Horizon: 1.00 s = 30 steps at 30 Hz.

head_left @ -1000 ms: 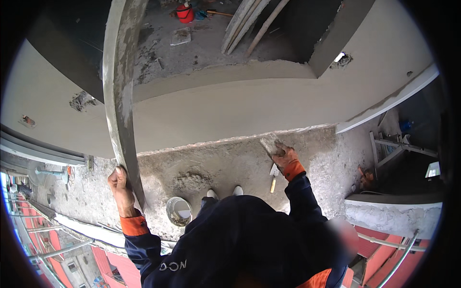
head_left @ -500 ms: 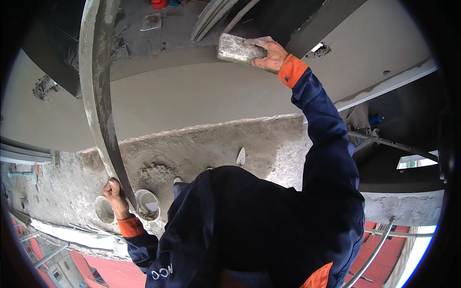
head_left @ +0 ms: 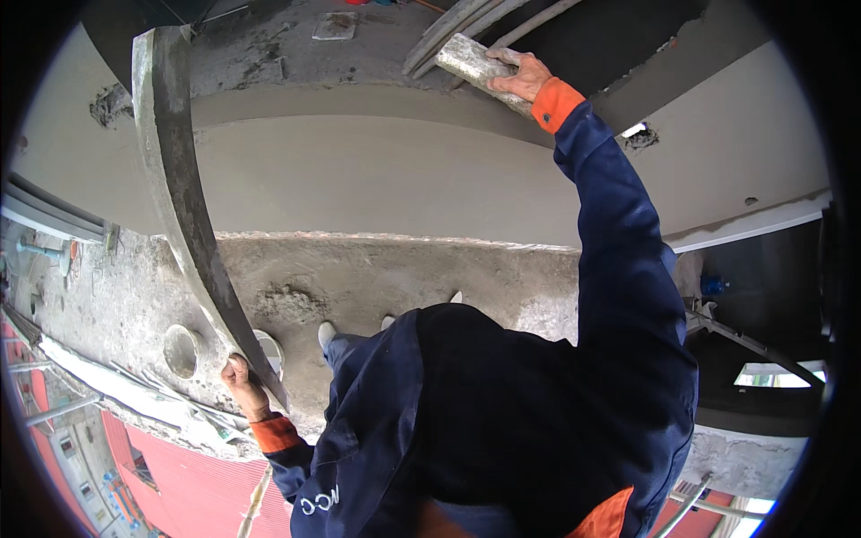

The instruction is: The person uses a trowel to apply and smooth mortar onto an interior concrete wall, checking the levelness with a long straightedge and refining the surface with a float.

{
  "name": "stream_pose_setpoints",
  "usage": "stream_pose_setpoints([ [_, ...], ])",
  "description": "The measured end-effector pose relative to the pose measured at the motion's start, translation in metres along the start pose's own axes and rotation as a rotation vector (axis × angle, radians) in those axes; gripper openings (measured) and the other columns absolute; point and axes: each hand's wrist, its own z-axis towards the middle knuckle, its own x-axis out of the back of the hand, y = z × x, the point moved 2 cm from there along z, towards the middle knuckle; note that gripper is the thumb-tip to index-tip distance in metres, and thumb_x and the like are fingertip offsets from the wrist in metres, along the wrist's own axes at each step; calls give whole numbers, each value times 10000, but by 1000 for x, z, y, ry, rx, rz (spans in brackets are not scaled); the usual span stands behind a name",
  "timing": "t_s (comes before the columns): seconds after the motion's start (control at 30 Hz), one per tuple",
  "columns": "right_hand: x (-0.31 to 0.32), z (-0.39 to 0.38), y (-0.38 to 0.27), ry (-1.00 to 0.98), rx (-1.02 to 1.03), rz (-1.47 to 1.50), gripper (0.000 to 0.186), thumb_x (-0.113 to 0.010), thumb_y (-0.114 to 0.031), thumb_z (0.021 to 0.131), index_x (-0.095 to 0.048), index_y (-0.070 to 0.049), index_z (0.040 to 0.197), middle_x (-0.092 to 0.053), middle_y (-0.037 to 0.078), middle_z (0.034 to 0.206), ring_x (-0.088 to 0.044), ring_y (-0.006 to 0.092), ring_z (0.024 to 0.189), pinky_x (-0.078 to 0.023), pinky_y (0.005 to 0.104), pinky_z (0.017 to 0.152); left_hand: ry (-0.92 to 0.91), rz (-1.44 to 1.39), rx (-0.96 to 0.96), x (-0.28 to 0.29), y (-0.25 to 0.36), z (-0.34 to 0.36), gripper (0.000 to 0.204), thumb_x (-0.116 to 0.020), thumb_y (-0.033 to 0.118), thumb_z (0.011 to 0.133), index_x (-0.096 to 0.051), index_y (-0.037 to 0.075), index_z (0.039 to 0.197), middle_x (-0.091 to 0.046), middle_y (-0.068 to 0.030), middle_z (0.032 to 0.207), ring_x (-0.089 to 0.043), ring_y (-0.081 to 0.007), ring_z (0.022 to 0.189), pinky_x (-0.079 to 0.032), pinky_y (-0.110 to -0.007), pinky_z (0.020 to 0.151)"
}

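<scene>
My left hand (head_left: 244,387) is closed around the lower part of a long grey straightedge (head_left: 184,179) caked with mortar. The bar slants up and away to the left, and its far end shows against the dark opening past the wall. High at the far right, my right hand (head_left: 526,75) grips a whitish, crusted rectangular block (head_left: 470,61), fingers over its top. The block is tilted, apart from the straightedge, and its exact kind is unclear. Below both hands runs a smooth grey plastered wall (head_left: 386,170); I cannot tell whether either thing touches it.
A bucket (head_left: 182,351) stands left of my left hand; another (head_left: 272,350) is partly behind the straightedge. A mortar heap (head_left: 291,303) lies on the floor near my shoe (head_left: 326,332). One pointed light blade (head_left: 456,297) peeks past my jacket. Poles (head_left: 457,31) lean beyond the wall.
The view has shifted, bringing the straightedge's far end into sight. My right hand has moved up and right in the picture, and the block is turned more steeply. Both hands keep their hold.
</scene>
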Motion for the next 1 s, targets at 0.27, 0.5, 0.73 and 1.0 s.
stream_pose_setpoints([
  [0.27, -71, 7, -159, -97, 348, -24, 674, -764, -451, 668, -571, -283, 1292, -496, 224, 1199, -463, 370, 1195, -397, 429, 1021, -3, -85, 0, 3, -11, 13, 493, -646, 451, 890, -409, 135, 594, -344, 86, 622, -292, -50, 611, -245, -255, 566],
  [0.5, -108, 39, -183, -58, 304, -97, 674, -732, -485, 659, -570, -309, 1289, -576, 132, 1245, -437, 311, 1236, -370, 429, 1042, 15, -27, -24, 11, -20, 11, 525, -645, 461, 886, -338, 158, 587, -290, 96, 618, -233, -50, 604, -147, -276, 551],
  [0.73, 25, 31, -111, 37, 116, 33, 716, -747, -424, 714, -531, -139, 1334, -547, 152, 1313, -524, 310, 1194, -395, 385, 1038, -53, -131, 135, 5, 10, 15, 542, -653, 472, 875, -330, 129, 607, -307, 74, 619, -261, -61, 596, -191, -271, 545],
  [1.0, 56, -197, -101, 383, 119, 856, 636, -710, -260, 813, -467, -39, 1357, -598, 142, 1188, -571, 170, 1010, -447, 345, 948, -442, -7, -49, -59, 17, 64, 485, -648, 536, 854, -504, 82, 760, -424, 64, 698, -362, -66, 659, -296, -254, 588],
])
